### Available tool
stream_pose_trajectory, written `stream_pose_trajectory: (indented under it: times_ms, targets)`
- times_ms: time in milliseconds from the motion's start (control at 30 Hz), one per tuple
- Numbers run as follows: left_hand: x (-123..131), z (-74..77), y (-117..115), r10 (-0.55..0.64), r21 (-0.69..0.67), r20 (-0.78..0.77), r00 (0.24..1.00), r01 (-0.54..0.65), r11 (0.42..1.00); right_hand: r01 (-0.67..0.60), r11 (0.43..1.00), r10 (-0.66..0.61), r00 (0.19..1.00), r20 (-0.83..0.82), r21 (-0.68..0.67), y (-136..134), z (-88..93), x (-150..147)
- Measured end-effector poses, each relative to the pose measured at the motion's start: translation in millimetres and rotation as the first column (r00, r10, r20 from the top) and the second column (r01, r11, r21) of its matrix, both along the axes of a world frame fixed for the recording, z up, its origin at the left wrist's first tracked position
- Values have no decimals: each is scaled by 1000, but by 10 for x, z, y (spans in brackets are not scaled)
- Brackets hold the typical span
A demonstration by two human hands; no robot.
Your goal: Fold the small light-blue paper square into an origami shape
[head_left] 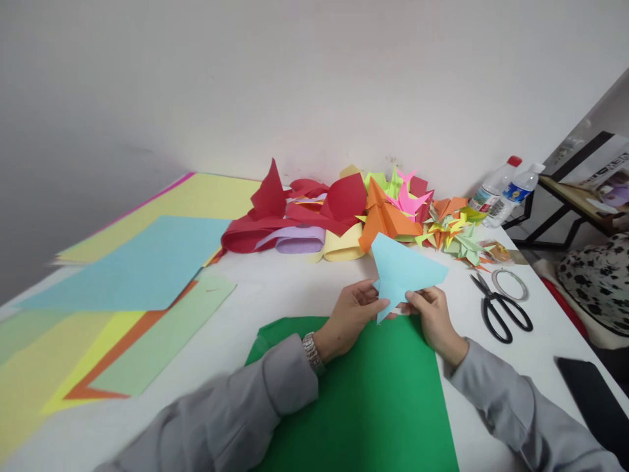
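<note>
Folded blue paper (403, 265), pinched low by left grip (348, 316) and right grip (435, 318), spreading above

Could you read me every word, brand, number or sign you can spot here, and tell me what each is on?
No text can be read with certainty.
Red-capped bottle: label print too small and blurred.
White-capped bottle: blue label, lettering too blurred.
White printed item at the far right: large dark letters, too blurred to read.
Light-blue folded paper: no writing seen.
</note>
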State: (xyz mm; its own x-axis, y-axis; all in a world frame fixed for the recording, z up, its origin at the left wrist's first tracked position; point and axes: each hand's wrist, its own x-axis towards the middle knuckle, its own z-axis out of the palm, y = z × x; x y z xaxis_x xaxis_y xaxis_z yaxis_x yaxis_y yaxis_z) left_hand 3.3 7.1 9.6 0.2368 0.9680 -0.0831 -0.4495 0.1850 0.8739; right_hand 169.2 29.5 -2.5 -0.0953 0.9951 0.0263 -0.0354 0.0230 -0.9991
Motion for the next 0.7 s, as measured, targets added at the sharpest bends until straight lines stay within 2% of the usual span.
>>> stream_pose_trajectory:
  times_ms: [267,333,433,600,700]
  targets:
    - [28,35,-14,96,-18,-73,993,-97,995,-80,996,78,994,-78,-27,-110,71,-105]
    - [32,38,-18,127,-2,-119,985,-128,992,-40,999,39,998,-50,-30,-147,80,-146]
    - [25,37,-21,70,26,-160,985,-66,997,2,999,-6,996,-89,-44,-164,85,-179]
    - [13,39,-20,-44,51,-132,990,51,997,-141,985,111,957,-267,-95,-140,134,-171]
    - [20,43,-29,-55,73,-157,986,67,995,-158,980,120,953,-279,-119,-145,148,-173]
